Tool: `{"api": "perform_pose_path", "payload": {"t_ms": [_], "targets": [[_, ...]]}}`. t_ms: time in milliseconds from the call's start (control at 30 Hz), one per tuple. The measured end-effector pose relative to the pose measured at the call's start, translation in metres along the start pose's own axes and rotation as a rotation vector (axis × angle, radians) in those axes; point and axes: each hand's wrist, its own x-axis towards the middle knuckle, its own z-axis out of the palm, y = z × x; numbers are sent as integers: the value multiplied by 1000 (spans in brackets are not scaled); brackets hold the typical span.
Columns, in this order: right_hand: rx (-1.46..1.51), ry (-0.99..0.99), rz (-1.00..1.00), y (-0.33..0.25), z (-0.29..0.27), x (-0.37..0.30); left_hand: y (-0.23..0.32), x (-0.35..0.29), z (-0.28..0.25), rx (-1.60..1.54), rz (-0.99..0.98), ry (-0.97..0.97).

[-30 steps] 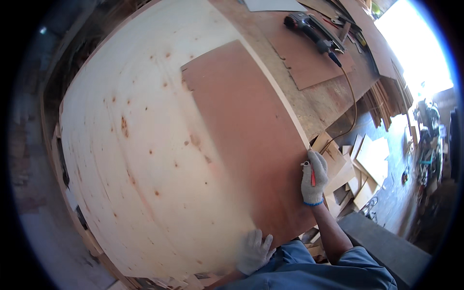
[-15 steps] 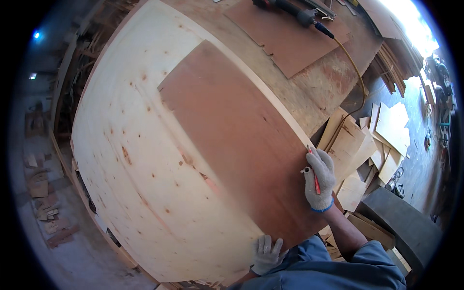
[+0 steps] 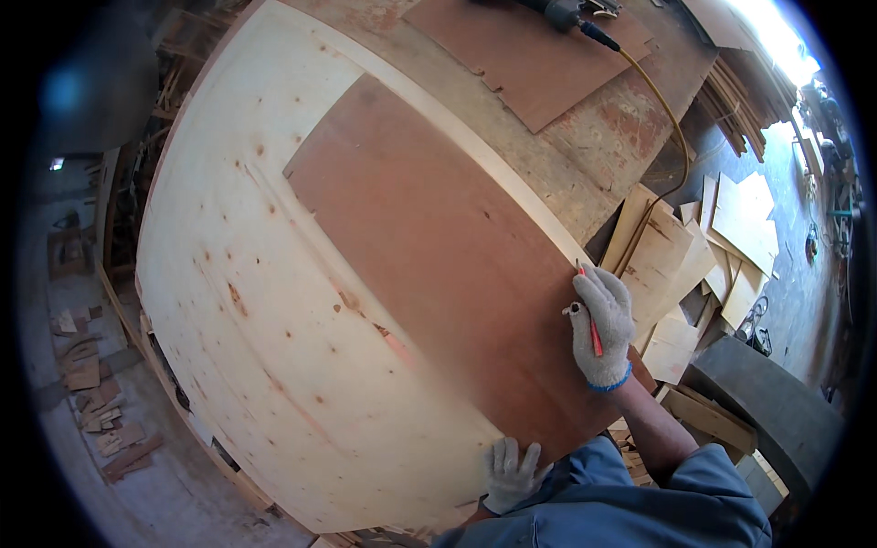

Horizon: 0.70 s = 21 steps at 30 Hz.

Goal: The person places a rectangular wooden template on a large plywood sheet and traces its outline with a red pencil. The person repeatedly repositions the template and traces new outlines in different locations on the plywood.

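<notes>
A reddish-brown thin board (image 3: pixel 411 228) lies on top of a large pale plywood sheet (image 3: pixel 219 301) marked with knots. My right hand (image 3: pixel 603 329), in a grey knitted glove with a blue cuff, is closed around a red pencil (image 3: pixel 596 338). The pencil's tip shows above the fingers, by the board's right edge where the pale sheet's border runs. The glove's thumb end looks worn through. At the near end of the board, my gloved left hand (image 3: pixel 512 473) rests with fingers apart, touching the board's corner and the pale sheet.
Past the sheet's far right edge lie another brown board (image 3: pixel 539 68) and a dark power tool (image 3: pixel 557 11) with a yellow hose (image 3: pixel 671 114). Plywood offcuts (image 3: pixel 671 265) are heaped on the right, beside a dark grey curved panel (image 3: pixel 763 393). Scraps (image 3: pixel 100 402) litter the left floor.
The view has shifted a little, and a blurred dark shape now shows at the upper left. Both hands keep nearly the same places on the board, the pencil still in the right one.
</notes>
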Motion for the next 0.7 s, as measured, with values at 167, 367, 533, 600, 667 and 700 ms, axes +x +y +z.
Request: {"api": "perform_pose_path", "payload": {"t_ms": [167, 367, 533, 600, 667, 700], "targets": [[1, 0, 16, -2, -1, 0, 0, -1, 1, -6, -2, 13], [0, 11, 18, 0, 0, -2, 1, 8, -10, -13, -14, -58], [-24, 18, 20, -4, -1, 1, 2, 7, -7, -57, -11, -7], [-61, -6, -16, -15, -2, 13, 0, 7, -10, -88, -37, -101], [-121, -62, -97, -32, 0, 39, -3, 7, -7, -92, -39, -92], [-131, -67, -222, -39, 12, 50, -3, 1, 0, -83, -25, -45]]}}
